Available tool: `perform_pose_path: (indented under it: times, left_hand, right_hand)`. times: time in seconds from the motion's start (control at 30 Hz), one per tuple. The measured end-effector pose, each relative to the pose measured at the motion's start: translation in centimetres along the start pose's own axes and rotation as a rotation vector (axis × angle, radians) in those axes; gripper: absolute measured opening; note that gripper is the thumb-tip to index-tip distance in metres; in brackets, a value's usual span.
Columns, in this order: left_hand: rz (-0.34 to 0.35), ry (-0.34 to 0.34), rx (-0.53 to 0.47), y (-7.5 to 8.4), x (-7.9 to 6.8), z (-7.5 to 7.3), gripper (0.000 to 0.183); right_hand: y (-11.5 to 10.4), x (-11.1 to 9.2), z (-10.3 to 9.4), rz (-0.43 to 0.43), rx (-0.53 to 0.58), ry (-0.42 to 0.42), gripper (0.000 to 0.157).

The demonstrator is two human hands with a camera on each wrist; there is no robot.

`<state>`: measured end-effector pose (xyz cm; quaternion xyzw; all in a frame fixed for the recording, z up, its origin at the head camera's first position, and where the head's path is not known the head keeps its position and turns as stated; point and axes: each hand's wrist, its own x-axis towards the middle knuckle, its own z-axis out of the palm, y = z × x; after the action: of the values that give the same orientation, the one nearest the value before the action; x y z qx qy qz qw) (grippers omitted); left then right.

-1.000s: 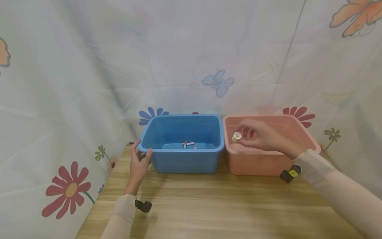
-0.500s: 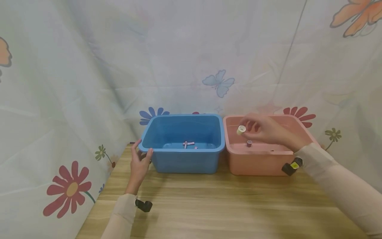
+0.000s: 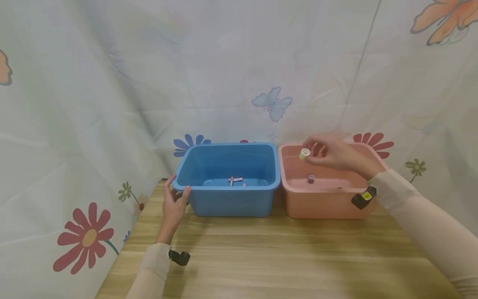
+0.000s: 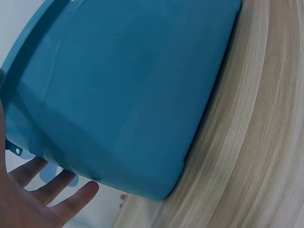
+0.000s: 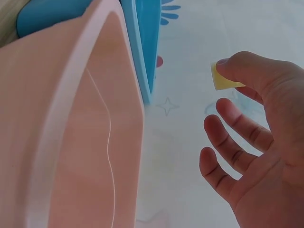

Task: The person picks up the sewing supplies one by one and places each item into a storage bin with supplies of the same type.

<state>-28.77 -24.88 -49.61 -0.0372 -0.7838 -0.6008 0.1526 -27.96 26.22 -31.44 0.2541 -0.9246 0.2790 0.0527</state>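
My right hand (image 3: 332, 153) pinches a small pale-yellow cylinder (image 3: 304, 154) between thumb and index finger, above the pink tub (image 3: 325, 207). Its white end looks hollow in the head view; the right wrist view shows the yellow side (image 5: 223, 80), with the other fingers spread apart. A small purplish cylinder (image 3: 311, 179) lies inside the pink tub. My left hand (image 3: 174, 207) holds the near left corner of the blue tub (image 3: 231, 203), thumb on the front rim and fingers along the side. On that tub's floor lie small pink clip-like pieces (image 3: 235, 180), partly crossed.
Both tubs stand side by side on a wooden table (image 3: 239, 257). Behind them hangs a pale curtain (image 3: 224, 62) printed with flowers and butterflies. A small dark thing (image 3: 339, 188) shows just over the pink tub's front rim.
My right hand has risen and shifted slightly right with the yellow cylinder, uncovering the purplish cylinder in the pink tub. My left hand stays on the blue tub.
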Motion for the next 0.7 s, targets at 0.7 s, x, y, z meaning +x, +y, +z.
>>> perform_pose_path:
  times: [0.7]
  left_hand:
    - [0.004, -0.003, 0.01, -0.2, 0.1, -0.1, 0.071]
  right_hand:
    - [3.9, 1.4, -1.7, 0.036, -0.029, 0.102, 0.023]
